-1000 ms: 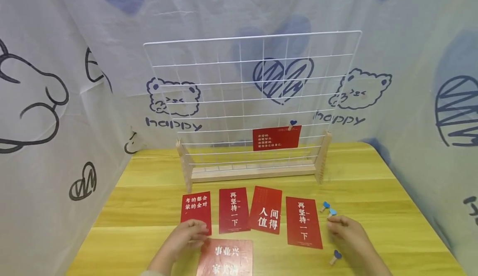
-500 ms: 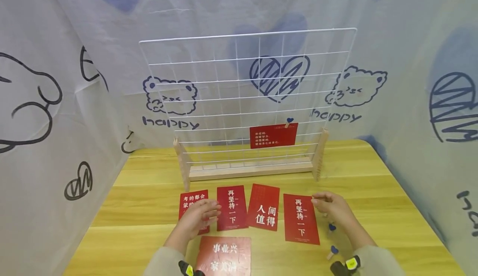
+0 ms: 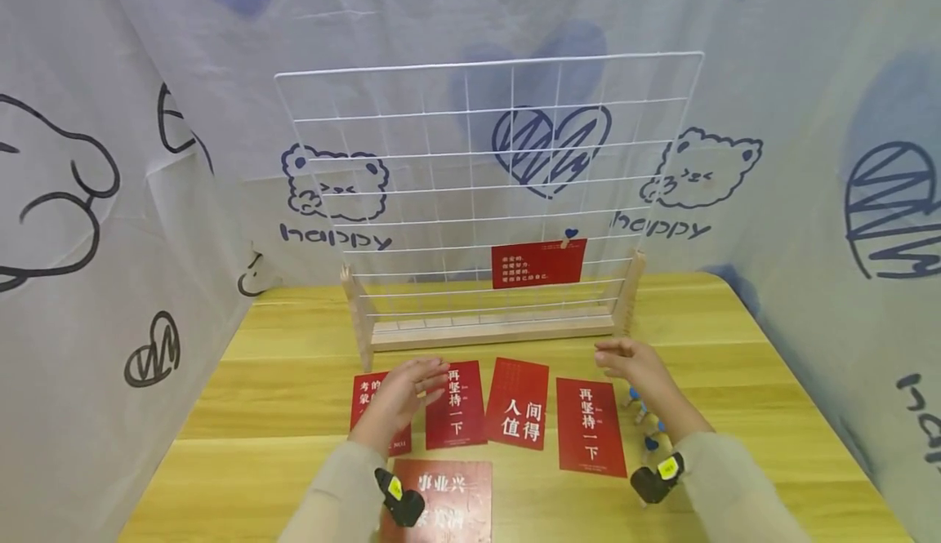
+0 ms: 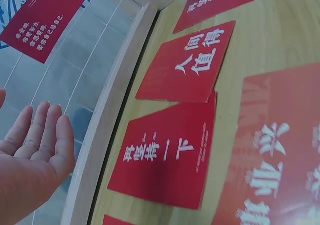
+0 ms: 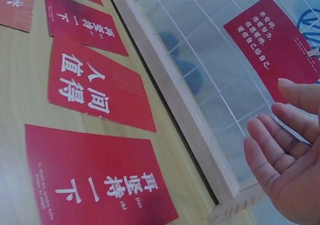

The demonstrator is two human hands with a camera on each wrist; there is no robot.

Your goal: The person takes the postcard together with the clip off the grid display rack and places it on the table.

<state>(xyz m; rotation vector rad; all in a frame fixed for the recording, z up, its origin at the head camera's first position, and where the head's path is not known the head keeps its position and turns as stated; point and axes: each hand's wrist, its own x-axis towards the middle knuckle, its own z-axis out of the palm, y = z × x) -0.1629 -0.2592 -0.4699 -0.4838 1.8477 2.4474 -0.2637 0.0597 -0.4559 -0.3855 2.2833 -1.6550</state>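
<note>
Several red cards with white writing lie in a row on the table: a left card [image 3: 362,425], a second card [image 3: 457,425], a third card [image 3: 517,404] and a right card [image 3: 590,429]. My left hand [image 3: 404,392] hovers over the first two, its fingers loosely extended and holding nothing. Above the right card's upper corner is my right hand [image 3: 639,367], empty, with fingers relaxed. Another red card [image 3: 539,269] hangs on the white wire grid [image 3: 470,64], pinned by a blue heart clip [image 3: 569,234]. In the right wrist view, my thumb overlaps that hanging card [image 5: 265,45].
A paler red card [image 3: 463,490] lies in front, partly behind the left sleeve. Small blue heart clips [image 3: 651,443] sit beside the right forearm, partly hidden. The grid stands in a wooden base [image 3: 492,333] near the patterned cloth [image 3: 206,224] around the yellow table [image 3: 713,339].
Both hands have moved forward toward the grid; the left also shifted right, off the left card. The right hand has left the blue heart clips, and its fingers look empty.
</note>
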